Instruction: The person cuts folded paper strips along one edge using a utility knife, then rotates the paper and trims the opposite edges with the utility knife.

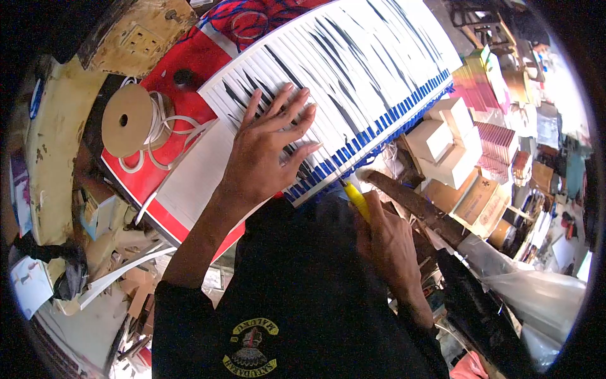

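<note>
A long row of white book-like blocks (328,69), packed side by side with dark gaps between them, lies at an angle before me. Short blue strips (379,126) line its near edge, with blue threads hanging beneath. My left hand (271,139) rests flat on the left end of the row, fingers spread. Beside the near edge, my right hand (388,243) grips a yellow-handled tool (356,201). The tool's thin tip reaches the blue-striped edge; its exact kind is unclear.
A spool of white cord (129,120) stands on the red tabletop (189,69) at left, near a small black round object (184,78). Blue cords (252,22) lie at the back. White boxes (435,142) and stacked papers (480,82) crowd the right.
</note>
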Available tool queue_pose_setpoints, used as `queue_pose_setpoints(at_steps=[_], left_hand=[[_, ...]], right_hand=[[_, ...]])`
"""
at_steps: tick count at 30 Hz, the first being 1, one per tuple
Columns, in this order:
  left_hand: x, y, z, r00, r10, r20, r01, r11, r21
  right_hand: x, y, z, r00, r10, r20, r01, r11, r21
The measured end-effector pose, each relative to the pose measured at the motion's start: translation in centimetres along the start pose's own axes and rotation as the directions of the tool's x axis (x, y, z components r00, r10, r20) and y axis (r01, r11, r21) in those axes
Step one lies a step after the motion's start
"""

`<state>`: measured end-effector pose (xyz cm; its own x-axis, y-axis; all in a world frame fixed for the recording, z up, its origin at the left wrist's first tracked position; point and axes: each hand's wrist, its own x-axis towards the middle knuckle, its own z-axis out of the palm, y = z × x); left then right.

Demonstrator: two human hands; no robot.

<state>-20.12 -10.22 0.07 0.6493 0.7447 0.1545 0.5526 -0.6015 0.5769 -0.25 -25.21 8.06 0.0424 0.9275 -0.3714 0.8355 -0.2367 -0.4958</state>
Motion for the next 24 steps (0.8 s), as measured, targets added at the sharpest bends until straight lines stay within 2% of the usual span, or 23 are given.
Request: queue_pose_setpoints(at_steps=[5,8,10,14,16,19,22,24], left_hand=[[0.1,-0.1,0.0,1.000,0.021,-0.011,-0.020,1.000,0.017],[0.0,-0.2,0.3,1.000,0.019,-0.023,-0.019,1.000,0.001],[0.0,-0.1,0.2,1.000,0.017,-0.026,-0.017,1.000,0.002],[0.1,0.0,0.1,1.000,0.018,-0.023,-0.018,1.000,-0.002],[0.1,0.0,0.0,1.000,0.019,-0.020,-0.019,1.000,-0.004],[0.1,-0.1,0.1,1.000,0.014,-0.023,-0.014,1.000,-0.001],[0.1,-0.1,0.3,1.000,0.017,-0.025,-0.017,1.000,-0.004],[0.1,0.0,0.3,0.999,0.017,-0.031,-0.017,1.000,-0.001]], right_hand=[[0.4,-0.1,0.1,0.999,0.010,0.042,-0.009,1.000,-0.028],[0.2,0.1,0.9,0.997,0.065,0.047,-0.060,0.993,-0.097],[0.3,-0.1,1.2,0.988,0.102,0.113,-0.081,0.980,-0.182],[0.2,-1.0,0.5,0.989,0.100,0.108,-0.079,0.980,-0.185],[-0.1,-1.6,-0.5,0.951,0.215,0.223,-0.163,0.960,-0.229],[0.4,-2.0,-0.8,0.944,0.220,0.244,-0.177,0.966,-0.189],[1.1,-1.0,0.3,0.974,0.133,0.181,-0.091,0.971,-0.221],[0.7,-1.1,0.0,0.974,0.160,0.160,-0.124,0.968,-0.219]])
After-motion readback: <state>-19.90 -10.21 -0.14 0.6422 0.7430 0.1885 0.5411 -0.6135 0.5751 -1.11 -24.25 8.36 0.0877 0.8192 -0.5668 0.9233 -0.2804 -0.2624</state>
